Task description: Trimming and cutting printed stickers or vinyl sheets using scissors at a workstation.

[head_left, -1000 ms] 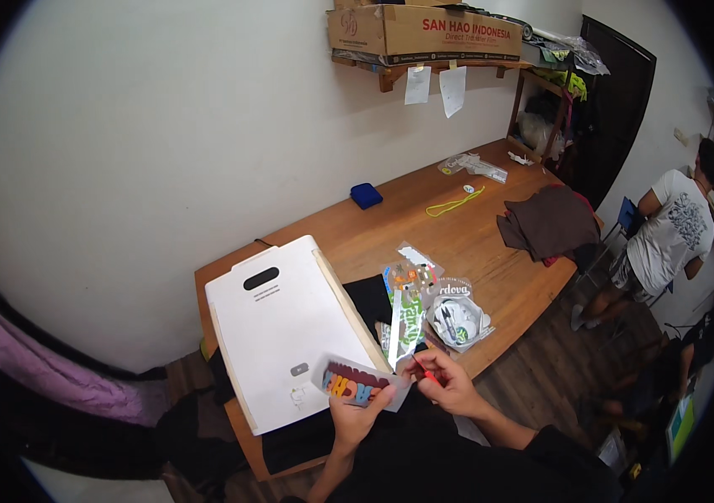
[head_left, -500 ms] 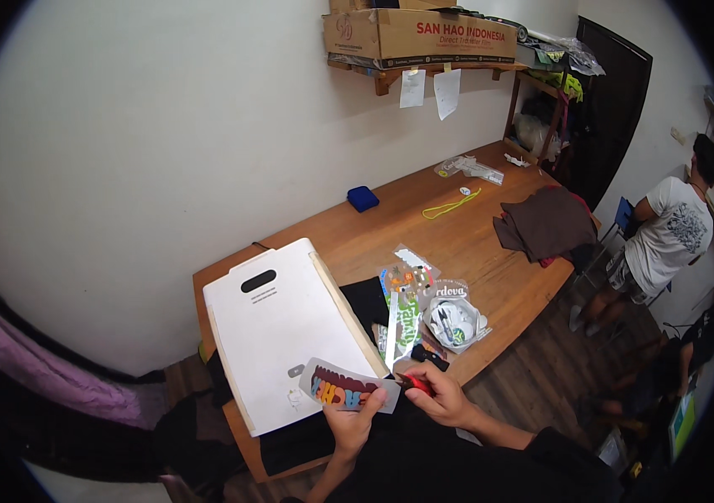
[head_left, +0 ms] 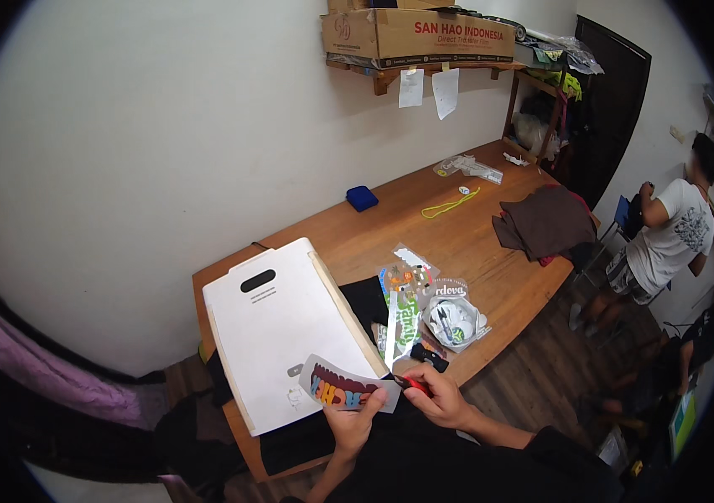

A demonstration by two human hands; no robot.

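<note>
My left hand (head_left: 353, 419) holds a long printed sheet (head_left: 336, 389) with colourful block letters on a dark red band, pinched from below. My right hand (head_left: 439, 396) grips red-handled scissors (head_left: 413, 385), whose tip meets the sheet's right end. Both hands hover over the near edge of the wooden table (head_left: 457, 235), just in front of a white board-like machine (head_left: 285, 331).
Printed transfer strips (head_left: 405, 314) and a clear bag of items (head_left: 455, 318) lie right of the white machine on black cloth. Farther off are a blue pad (head_left: 362, 198), a yellow cord (head_left: 451, 204), brown cloth (head_left: 545, 222). A seated person (head_left: 667, 239) is at right.
The sheet dropped lower and swung toward level. My right hand with the scissors came down to its right end. The seated person shifted slightly.
</note>
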